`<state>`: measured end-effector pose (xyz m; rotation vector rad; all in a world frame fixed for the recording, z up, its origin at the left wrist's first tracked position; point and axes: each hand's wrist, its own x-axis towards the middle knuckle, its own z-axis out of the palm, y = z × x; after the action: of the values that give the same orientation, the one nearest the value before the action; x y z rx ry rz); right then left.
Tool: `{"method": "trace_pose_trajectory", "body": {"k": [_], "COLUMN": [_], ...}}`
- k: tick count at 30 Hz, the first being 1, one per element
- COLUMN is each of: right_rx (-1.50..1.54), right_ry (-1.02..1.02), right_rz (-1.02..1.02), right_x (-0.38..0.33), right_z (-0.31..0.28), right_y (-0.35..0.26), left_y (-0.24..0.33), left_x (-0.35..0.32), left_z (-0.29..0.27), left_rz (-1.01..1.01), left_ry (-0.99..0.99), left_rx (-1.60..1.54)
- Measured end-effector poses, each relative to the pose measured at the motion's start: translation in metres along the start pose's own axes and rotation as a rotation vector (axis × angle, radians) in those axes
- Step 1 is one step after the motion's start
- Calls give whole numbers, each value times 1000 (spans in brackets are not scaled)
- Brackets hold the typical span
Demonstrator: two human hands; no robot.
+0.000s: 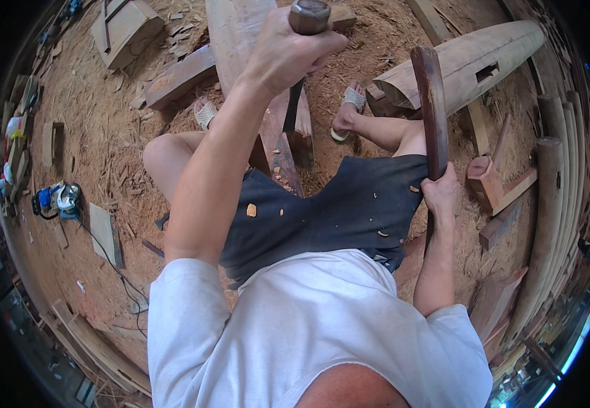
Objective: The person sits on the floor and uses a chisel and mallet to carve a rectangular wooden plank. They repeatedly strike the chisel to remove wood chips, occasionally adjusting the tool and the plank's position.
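My left hand (288, 51) is closed around a chisel (302, 61) with a hexagonal metal-capped head, its dark blade pointing down onto a long reddish wooden beam (240, 41) that runs between my knees. My right hand (440, 194) grips the lower end of a dark wooden mallet or club (431, 102), raised upright beside my right thigh. I sit astride the beam in dark shorts flecked with wood chips, sandalled feet (347, 109) on the sawdust either side.
Sawdust and chips cover the ground. A large rounded timber with a mortise slot (465, 61) lies at the upper right. Wood blocks (179, 78) lie at the upper left, notched offcuts (492, 183) at the right. A blue power tool (57, 200) with a cord sits at the left.
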<state>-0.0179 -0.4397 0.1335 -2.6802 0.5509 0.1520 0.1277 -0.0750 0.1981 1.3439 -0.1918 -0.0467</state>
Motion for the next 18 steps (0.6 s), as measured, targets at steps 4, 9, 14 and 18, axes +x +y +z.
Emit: {"method": "trace_pose_trajectory", "body": {"k": [4, 9, 14, 18], "right_rx": [-20, -23, -43, -61], "right_ry": [3, 3, -3, 7], "right_rz": [-5, 6, 9, -19], "right_x": [0, 0, 1, 2], "right_z": [0, 1, 1, 2], "right_y": [1, 1, 0, 1], "left_y": [-9, 12, 29, 16], "left_x": [-2, 4, 4, 2], "left_z": [-6, -15, -8, -2], "left_rz": [148, 631, 220, 114], "left_ry": [193, 395, 331, 285], "left_rx": [163, 604, 211, 44]}}
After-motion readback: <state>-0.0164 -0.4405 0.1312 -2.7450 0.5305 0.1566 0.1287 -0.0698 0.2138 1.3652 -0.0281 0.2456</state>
